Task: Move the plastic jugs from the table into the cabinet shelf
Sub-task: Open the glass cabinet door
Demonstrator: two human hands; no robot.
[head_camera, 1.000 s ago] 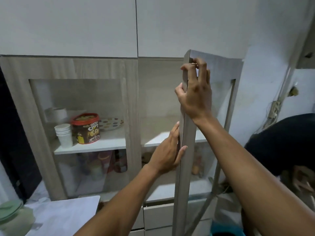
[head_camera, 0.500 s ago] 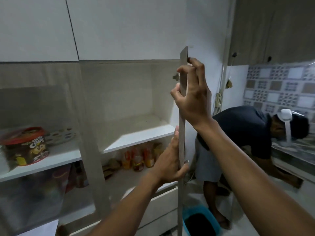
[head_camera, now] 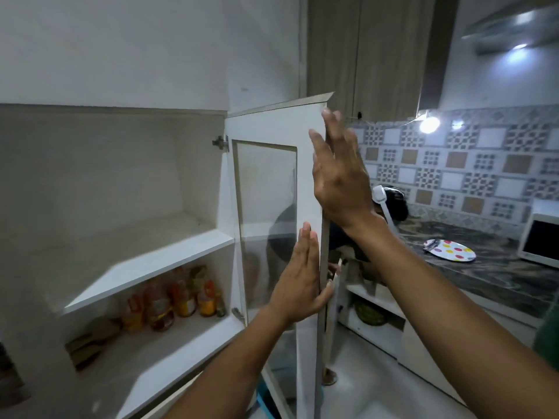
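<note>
No plastic jug and no table show in the head view. The cabinet door (head_camera: 308, 176), white-framed with a glass pane, stands swung wide open to the right. My left hand (head_camera: 299, 285) lies flat on its inner face near the free edge, with the thumb hooked round that edge. My right hand (head_camera: 338, 176) is higher up at the same edge, fingers straight and spread, gripping nothing. The upper cabinet shelf (head_camera: 145, 267) is bare and white.
Several orange bottles (head_camera: 178, 300) and a brown packet stand on the lower shelf. Behind the door a person (head_camera: 390, 204) bends over low shelves. To the right, a dark counter (head_camera: 499, 276) carries a spotted plate (head_camera: 450, 251) and a white microwave (head_camera: 541, 240).
The door has swung from edge-on to wide open, showing its inner face. My right hand has loosened from a grip to straight fingers. My view has turned right; the left compartment is gone.
</note>
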